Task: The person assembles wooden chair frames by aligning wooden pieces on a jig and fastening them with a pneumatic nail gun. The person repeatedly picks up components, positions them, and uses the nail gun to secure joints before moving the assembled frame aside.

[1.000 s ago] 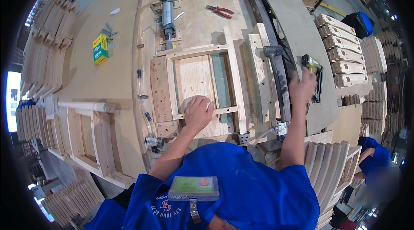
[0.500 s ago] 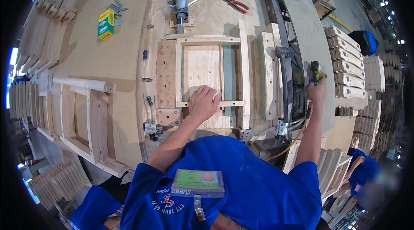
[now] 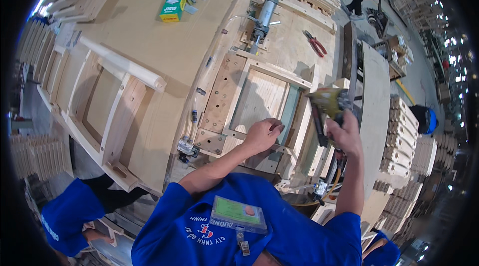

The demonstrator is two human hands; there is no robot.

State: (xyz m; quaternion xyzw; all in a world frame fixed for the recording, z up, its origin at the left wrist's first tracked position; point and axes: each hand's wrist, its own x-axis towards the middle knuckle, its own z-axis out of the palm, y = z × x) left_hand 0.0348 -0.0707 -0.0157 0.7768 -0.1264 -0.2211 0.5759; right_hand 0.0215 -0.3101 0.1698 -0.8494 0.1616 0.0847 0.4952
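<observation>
Left hand (image 3: 264,135) curled near front rail of wooden frame (image 3: 237,100), grip unclear; right hand (image 3: 347,134) grasps pneumatic fastener gun (image 3: 329,102) by frame's right side. Frame lies against drilled block (image 3: 218,101), apparently for alignment.

I'm in a woodworking shop — stacks of cut wooden parts (image 3: 401,134), an air cylinder (image 3: 266,14) on the bench (image 3: 292,36), red-handled pliers (image 3: 312,40).

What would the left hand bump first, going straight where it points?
The left hand would probably meet the long, pale wooden bar to its right; passing above that, the yellow-and-black power tool in the right hand. Depth is unclear.
</observation>
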